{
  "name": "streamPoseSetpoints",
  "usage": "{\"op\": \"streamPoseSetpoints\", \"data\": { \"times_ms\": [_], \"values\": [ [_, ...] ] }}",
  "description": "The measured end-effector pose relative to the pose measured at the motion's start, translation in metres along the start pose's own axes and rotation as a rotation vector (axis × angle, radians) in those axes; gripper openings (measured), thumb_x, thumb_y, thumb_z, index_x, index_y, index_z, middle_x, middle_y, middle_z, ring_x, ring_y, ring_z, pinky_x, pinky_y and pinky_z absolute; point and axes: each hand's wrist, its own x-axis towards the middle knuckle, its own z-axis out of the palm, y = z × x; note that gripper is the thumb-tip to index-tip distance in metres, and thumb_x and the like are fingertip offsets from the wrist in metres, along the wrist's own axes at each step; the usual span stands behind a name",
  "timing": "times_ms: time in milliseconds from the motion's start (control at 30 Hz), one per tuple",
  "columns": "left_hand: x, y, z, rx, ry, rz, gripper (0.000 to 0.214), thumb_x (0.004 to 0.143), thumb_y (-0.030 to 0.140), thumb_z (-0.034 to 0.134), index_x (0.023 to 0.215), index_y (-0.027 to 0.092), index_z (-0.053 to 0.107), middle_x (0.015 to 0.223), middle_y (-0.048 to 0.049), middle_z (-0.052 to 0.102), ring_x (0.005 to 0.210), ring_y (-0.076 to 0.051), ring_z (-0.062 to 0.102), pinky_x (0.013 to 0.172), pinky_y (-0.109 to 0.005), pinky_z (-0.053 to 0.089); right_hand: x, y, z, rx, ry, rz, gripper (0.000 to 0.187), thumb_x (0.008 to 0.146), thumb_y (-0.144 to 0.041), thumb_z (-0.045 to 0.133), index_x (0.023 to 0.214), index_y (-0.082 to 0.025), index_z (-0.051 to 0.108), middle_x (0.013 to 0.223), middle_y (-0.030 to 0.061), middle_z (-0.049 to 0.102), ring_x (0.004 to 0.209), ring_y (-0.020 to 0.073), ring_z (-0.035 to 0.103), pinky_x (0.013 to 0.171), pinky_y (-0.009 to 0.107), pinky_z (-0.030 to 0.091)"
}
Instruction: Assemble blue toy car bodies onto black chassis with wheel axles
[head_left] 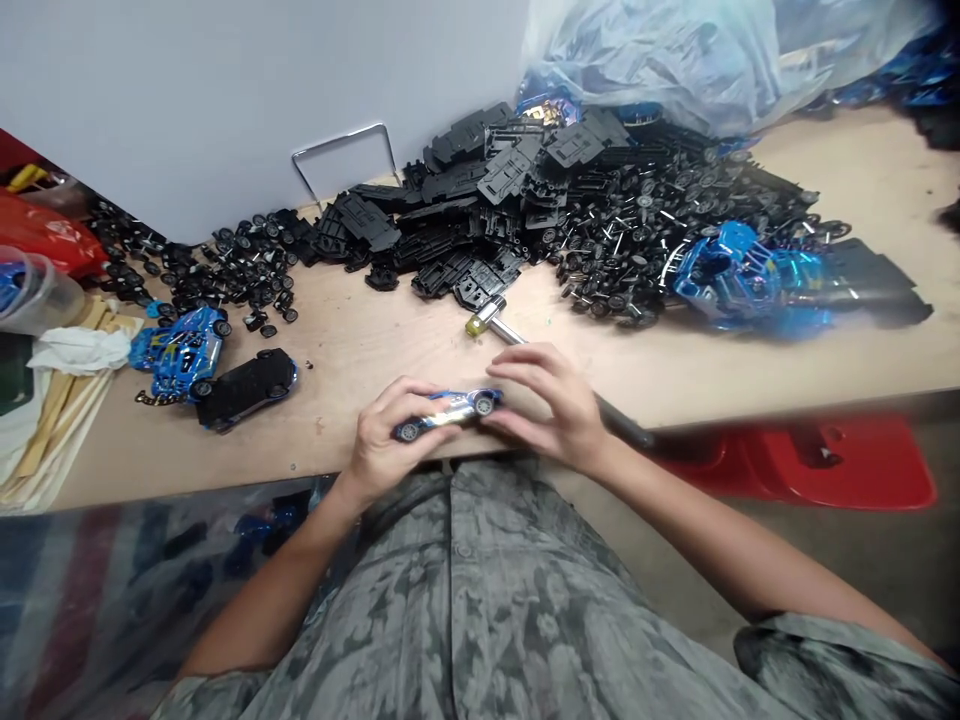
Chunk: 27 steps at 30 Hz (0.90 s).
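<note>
My left hand (390, 435) and my right hand (553, 400) hold a small blue toy car (448, 410) between them, just above the near edge of the wooden table (375, 345). The car lies on its side with two wheels facing me. The fingers of my left hand curl round its rear half. My right hand's fingertips pinch its front end. Right behind my right hand lies a small hammer (495, 322) with a metal head and a dark handle.
A big heap of black chassis plates (480, 205) and wheels on axles (622, 240) fills the back of the table. Blue car bodies (739, 270) lie at right, finished cars (210, 365) at left. A plastic bag (675, 50) sits behind, a red bin (825, 465) below.
</note>
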Motion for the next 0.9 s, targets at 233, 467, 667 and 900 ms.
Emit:
{"op": "streamPoseSetpoints", "data": {
  "times_ms": [233, 467, 667, 900],
  "values": [
    [0.001, 0.005, 0.004, 0.022, 0.022, -0.021, 0.023, 0.081, 0.020, 0.085, 0.101, 0.020, 0.074, 0.108, -0.0093, 0.075, 0.098, -0.019, 0.074, 0.088, -0.033, 0.061, 0.004, 0.001, 0.009, 0.101, -0.081, -0.048, 0.038, 0.097, -0.030, 0.070, 0.131, -0.016, 0.064, 0.107, 0.0129, 0.072, 0.099, 0.0217, 0.071, 0.084, 0.036, 0.062],
    [0.002, 0.005, 0.006, -0.003, 0.052, -0.018, 0.022, 0.081, 0.015, 0.083, 0.101, 0.021, 0.074, 0.107, -0.0068, 0.074, 0.097, -0.017, 0.074, 0.087, -0.031, 0.061, 0.004, -0.009, 0.026, 0.119, 0.034, 0.045, 0.020, 0.098, -0.022, 0.062, 0.116, -0.016, 0.068, 0.100, 0.0121, 0.071, 0.091, 0.0213, 0.068, 0.082, 0.036, 0.058],
    [0.002, 0.006, 0.007, -0.037, 0.112, -0.117, 0.019, 0.080, 0.023, 0.085, 0.093, 0.018, 0.074, 0.098, -0.0062, 0.074, 0.092, -0.017, 0.074, 0.084, -0.029, 0.061, 0.003, -0.003, 0.029, 0.194, 0.069, 0.111, 0.029, 0.092, -0.030, 0.075, 0.118, -0.016, 0.068, 0.099, 0.0102, 0.073, 0.090, 0.0208, 0.069, 0.081, 0.035, 0.058],
    [0.022, 0.029, -0.029, 0.136, -0.313, -0.215, 0.032, 0.084, 0.034, 0.082, 0.113, 0.020, 0.075, 0.103, -0.0077, 0.079, 0.093, -0.020, 0.076, 0.083, -0.029, 0.061, 0.002, -0.017, 0.024, 0.194, 0.019, 0.049, 0.019, 0.095, -0.028, 0.070, 0.108, -0.015, 0.070, 0.088, 0.0082, 0.072, 0.079, 0.0190, 0.067, 0.073, 0.031, 0.056]
  ]
}}
